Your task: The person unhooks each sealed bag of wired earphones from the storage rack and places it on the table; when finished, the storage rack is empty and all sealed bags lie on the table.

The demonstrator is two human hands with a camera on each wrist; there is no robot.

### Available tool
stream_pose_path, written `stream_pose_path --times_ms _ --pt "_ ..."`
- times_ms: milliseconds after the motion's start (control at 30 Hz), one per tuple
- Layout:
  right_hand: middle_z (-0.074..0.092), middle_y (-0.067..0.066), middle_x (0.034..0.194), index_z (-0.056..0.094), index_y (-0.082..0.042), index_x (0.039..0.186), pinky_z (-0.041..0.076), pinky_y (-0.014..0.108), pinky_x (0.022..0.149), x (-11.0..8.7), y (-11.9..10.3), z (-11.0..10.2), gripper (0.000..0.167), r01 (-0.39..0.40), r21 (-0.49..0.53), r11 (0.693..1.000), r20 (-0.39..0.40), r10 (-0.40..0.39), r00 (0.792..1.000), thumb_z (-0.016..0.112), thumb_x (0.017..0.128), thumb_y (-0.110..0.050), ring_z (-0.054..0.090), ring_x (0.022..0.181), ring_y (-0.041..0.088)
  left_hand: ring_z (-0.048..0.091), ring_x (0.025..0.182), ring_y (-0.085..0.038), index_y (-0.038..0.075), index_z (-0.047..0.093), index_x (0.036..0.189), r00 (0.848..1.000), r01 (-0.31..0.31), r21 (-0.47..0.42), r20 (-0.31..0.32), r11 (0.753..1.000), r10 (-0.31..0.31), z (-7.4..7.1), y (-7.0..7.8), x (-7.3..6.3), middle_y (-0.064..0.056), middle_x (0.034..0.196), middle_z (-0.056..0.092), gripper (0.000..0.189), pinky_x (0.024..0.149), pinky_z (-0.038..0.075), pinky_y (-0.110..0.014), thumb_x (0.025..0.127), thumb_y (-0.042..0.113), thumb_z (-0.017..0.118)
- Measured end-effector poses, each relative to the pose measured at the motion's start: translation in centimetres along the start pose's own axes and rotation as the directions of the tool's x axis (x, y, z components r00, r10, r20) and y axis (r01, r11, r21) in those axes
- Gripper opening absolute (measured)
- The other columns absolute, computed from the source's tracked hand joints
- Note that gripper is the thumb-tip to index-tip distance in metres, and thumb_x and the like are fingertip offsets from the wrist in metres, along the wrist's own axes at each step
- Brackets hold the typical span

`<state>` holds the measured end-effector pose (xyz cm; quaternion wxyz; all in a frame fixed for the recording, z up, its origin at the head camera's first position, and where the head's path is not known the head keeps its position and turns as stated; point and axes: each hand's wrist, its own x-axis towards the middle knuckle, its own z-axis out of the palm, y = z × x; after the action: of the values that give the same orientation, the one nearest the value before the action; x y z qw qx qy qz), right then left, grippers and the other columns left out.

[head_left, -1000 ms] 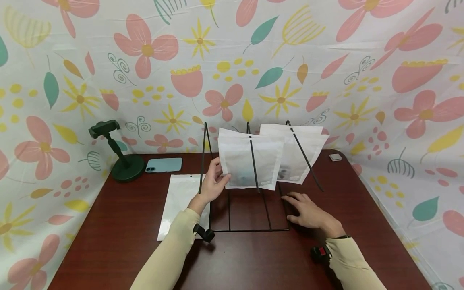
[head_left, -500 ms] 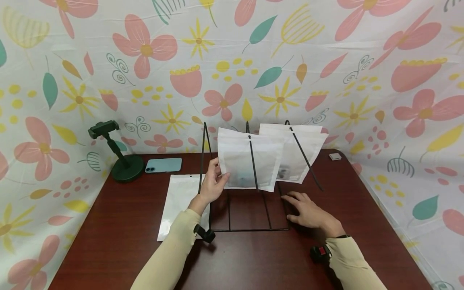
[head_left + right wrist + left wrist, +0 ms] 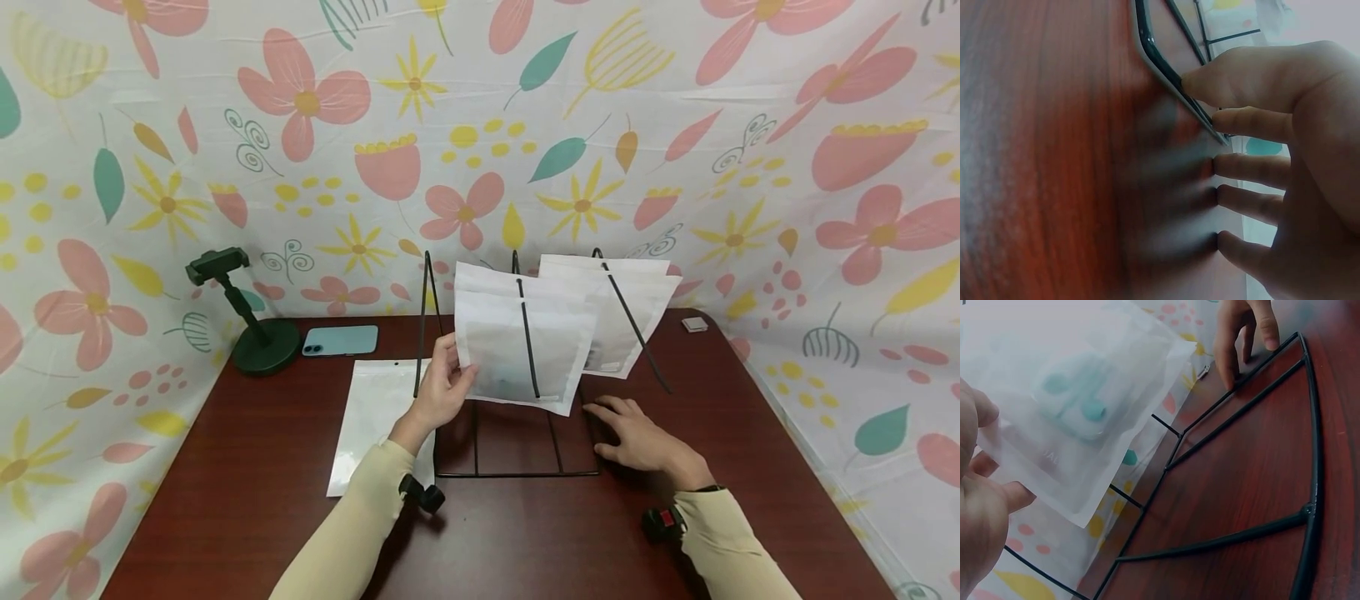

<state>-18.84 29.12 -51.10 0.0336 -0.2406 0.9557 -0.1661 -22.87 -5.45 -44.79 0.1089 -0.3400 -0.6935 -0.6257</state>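
Observation:
A white zip pouch (image 3: 517,350) hangs on the middle prong of a black wire display rack (image 3: 517,476). Through its front, a pale teal shape shows faintly. My left hand (image 3: 438,392) pinches the pouch at its left edge, thumb in front and fingers partly hidden behind. In the left wrist view the pouch (image 3: 1085,419) tilts above the rack base. More white pouches (image 3: 637,304) hang on the right prong, partly covered by the held one. My right hand (image 3: 641,437) rests at the base's right side, its spread fingertips touching the wire (image 3: 1172,81) and tabletop.
A flat white pouch (image 3: 367,417) lies on the dark wood table (image 3: 510,542) under the rack's left prong (image 3: 422,333). Behind it are a light blue phone (image 3: 340,340) and a dark green phone stand (image 3: 258,342). A small white object (image 3: 694,324) sits at the back right.
The lower part of the held pouch has swung out toward me and slightly right, now covering more of the pouches behind. My right hand stays in place.

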Motion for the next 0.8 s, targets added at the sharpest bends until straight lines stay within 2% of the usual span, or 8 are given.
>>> stream_pose_path --times_ms 133,267,333,467,700,800 --pt "0.046 0.024 0.139 0.052 -0.004 0.138 0.044 0.055 0.094 0.0 0.0 0.0 0.059 -0.002 -0.001 1.0 0.009 0.002 1.0 0.073 0.085 -0.02 0.043 0.122 0.042 0.061 0.106 -0.041 -0.004 0.028 0.134 1.0 0.028 0.016 -0.004 0.999 -0.028 0.1 -0.6 -0.5 -0.032 0.121 0.056 0.046 0.082 0.056 -0.034 0.095 -0.01 0.051" --pt "0.046 0.024 0.138 0.053 -0.004 0.137 0.044 0.055 0.092 0.0 -0.1 -0.1 0.058 -0.002 0.004 1.0 0.013 0.002 1.0 0.073 0.085 -0.019 0.043 0.121 0.042 0.062 0.105 -0.041 -0.006 0.029 0.134 0.998 0.055 0.001 -0.007 0.998 -0.055 0.2 0.1 -1.0 -0.032 0.122 0.055 0.045 0.08 0.055 -0.027 0.095 -0.01 0.051" --pt "0.046 0.024 0.138 0.053 -0.004 0.137 0.044 0.055 0.093 0.0 -0.1 -0.1 0.058 0.0 0.003 1.0 0.009 0.0 1.0 0.073 0.085 -0.019 0.044 0.121 0.042 0.061 0.105 -0.044 -0.009 0.03 0.132 0.997 0.078 -0.01 -0.013 0.997 -0.078 0.4 1.2 -1.1 -0.034 0.122 0.055 0.044 0.08 0.055 -0.027 0.093 -0.012 0.051" --pt "0.047 0.024 0.137 0.053 -0.004 0.137 0.044 0.055 0.093 0.0 0.0 -0.1 0.059 0.001 0.003 1.0 0.003 -0.001 1.0 0.073 0.084 -0.019 0.044 0.121 0.043 0.063 0.104 -0.039 -0.008 0.032 0.132 0.997 0.074 -0.018 -0.025 0.997 -0.075 0.6 1.5 -1.5 -0.033 0.121 0.056 0.044 0.078 0.056 -0.027 0.093 -0.011 0.053" --pt "0.046 0.023 0.138 0.052 -0.003 0.138 0.043 0.055 0.094 0.1 -0.2 -0.1 0.059 -0.014 0.014 1.0 0.013 0.014 1.0 0.073 0.085 -0.019 0.042 0.123 0.043 0.064 0.106 -0.035 -0.001 0.032 0.136 0.997 0.08 0.006 -0.022 0.997 -0.08 0.7 -0.2 -2.7 -0.029 0.125 0.056 0.047 0.079 0.058 -0.033 0.095 -0.008 0.053" --pt "0.045 0.024 0.139 0.051 -0.003 0.138 0.043 0.055 0.095 -0.1 -0.2 -0.3 0.059 -0.02 0.019 1.0 0.018 0.02 1.0 0.072 0.085 -0.019 0.041 0.124 0.043 0.064 0.106 -0.034 0.002 0.034 0.136 0.997 0.07 0.003 -0.015 0.998 -0.07 0.8 -0.3 -3.0 -0.026 0.125 0.057 0.046 0.078 0.058 -0.033 0.095 -0.005 0.054"
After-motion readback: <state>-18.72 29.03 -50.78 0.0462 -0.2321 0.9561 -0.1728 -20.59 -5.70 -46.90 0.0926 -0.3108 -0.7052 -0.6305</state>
